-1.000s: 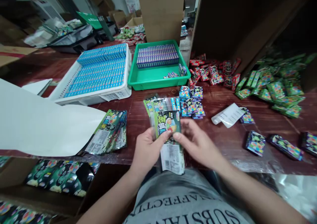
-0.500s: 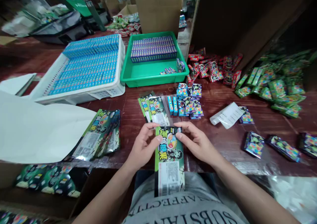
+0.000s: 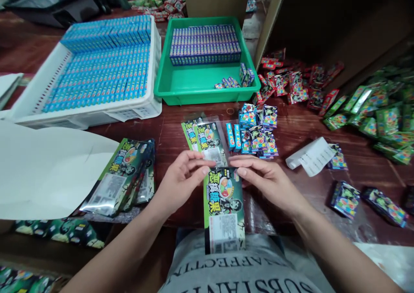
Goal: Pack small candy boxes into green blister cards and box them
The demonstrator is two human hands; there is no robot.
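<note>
A printed flat candy pouch (image 3: 224, 209), green and black with a white label panel, lies lengthwise in front of my body. Its upper left corner is pinched by my left hand (image 3: 183, 176), thumb on the near side. My right hand (image 3: 270, 176) pinches the upper right corner the same way, its fingers largely behind the thumb. Just beyond the hands are two overlapping clear-edged pouches (image 3: 208, 140). To their right stand small blue boxes (image 3: 237, 137) and a cluster of blue and purple candy boxes (image 3: 258, 138).
Behind are a white crate (image 3: 106, 119) of blue boxes and a green tray (image 3: 194, 98) with purple boxes. Stacked pouches (image 3: 119, 172) and a white sheet (image 3: 48, 168) lie left. At right are red packs (image 3: 296, 86), green packs (image 3: 384, 116) and curled paper (image 3: 312, 157).
The view has tilted down and shifted slightly, so the crate and tray sit higher. My thumbs have slid outward and up, baring more of the pouch's top edge.
</note>
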